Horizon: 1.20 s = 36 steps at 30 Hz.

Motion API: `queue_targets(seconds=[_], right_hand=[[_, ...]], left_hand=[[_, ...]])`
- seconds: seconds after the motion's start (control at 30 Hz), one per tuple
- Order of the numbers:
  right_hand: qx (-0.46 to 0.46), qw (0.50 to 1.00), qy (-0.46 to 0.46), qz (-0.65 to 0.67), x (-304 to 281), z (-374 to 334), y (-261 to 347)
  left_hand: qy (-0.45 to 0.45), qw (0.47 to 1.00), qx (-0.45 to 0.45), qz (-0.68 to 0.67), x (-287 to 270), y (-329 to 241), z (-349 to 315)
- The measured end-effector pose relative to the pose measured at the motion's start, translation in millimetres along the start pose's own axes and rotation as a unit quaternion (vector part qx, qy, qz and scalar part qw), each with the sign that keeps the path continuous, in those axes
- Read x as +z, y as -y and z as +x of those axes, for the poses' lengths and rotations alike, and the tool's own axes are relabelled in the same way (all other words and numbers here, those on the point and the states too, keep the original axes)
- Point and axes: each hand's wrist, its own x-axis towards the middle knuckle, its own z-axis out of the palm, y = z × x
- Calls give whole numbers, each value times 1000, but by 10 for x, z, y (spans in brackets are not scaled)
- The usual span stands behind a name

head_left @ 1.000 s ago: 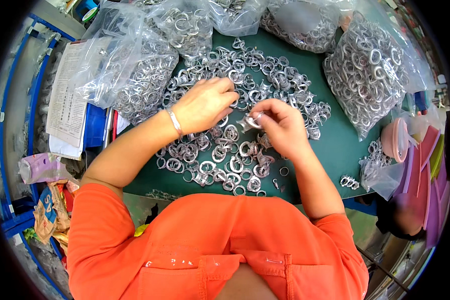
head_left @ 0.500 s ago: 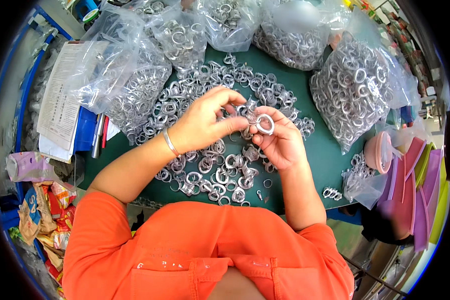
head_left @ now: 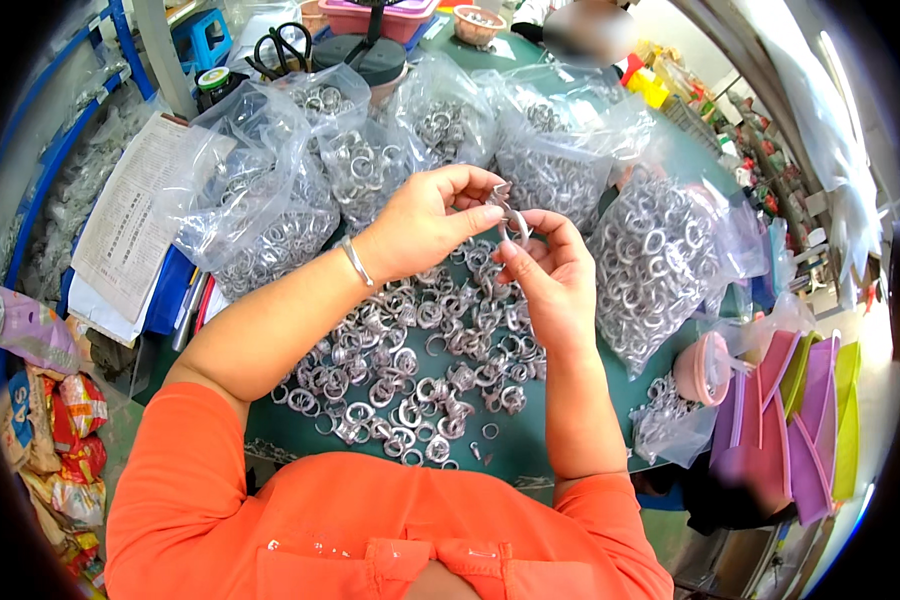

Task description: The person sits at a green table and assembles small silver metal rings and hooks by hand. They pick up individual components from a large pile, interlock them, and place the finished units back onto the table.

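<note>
- Left hand, one: palm down, thumb and forefinger closed in a pinch on the upper part of the held metal; other fingers curled.
- Right hand, one: fingers bent, nearly closed, thumb and forefinger gripping the lower part of the same metal, just beside the left fingertips.
- Held rings, silver-coloured metal, smooth rounded band with a more jagged piece above; raised between both hands over the middle of the table; exact count hidden by the fingers.
- Bangle, one: plain, narrow, shiny metal, on the left wrist.
- Loose rings, too many to count: silver-coloured, some plain bands, some ornate; heaped from the middle of the table toward its near edge.
- Single ring, one: thin, lying flat apart from the heap, near the table's near edge.
- Table, one: dark green, smooth top.
- Large bags, at least five: clear, crinkled plastic, bulging with rings; arrayed from the table's left side across the far part to the right.
- Small bag, one: clear plastic, at the near right corner.
- Cup, one: pink, rounded, by the right edge.
- Printed sheets, several: paper, stacked at the left edge.
- Scissors, black-handled, toward the far left corner.
</note>
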Motion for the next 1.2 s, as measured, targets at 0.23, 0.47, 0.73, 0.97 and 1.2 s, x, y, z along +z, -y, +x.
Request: queue_targets(seconds=[0.23, 0.47, 0.73, 0.97, 1.2], right_hand=[[-79, 996, -28, -38, 16, 351, 217], [-17, 997, -6, -69, -7, 647, 407], [-23, 964, 6, -265, -32, 746, 448], [-51, 947, -1, -319, -15, 694, 466], [-48, 948, -13, -313, 0, 685, 483]], left_hand=[[-27, 993, -54, -106, -84, -152, 183], [-30, 959, -117, -256, -107, -187, 273], [-39, 958, -136, -250, -134, -150, 298], [-28, 972, -135, -189, -126, -158, 300], [-48, 973, -151, -170, -62, -180, 274]])
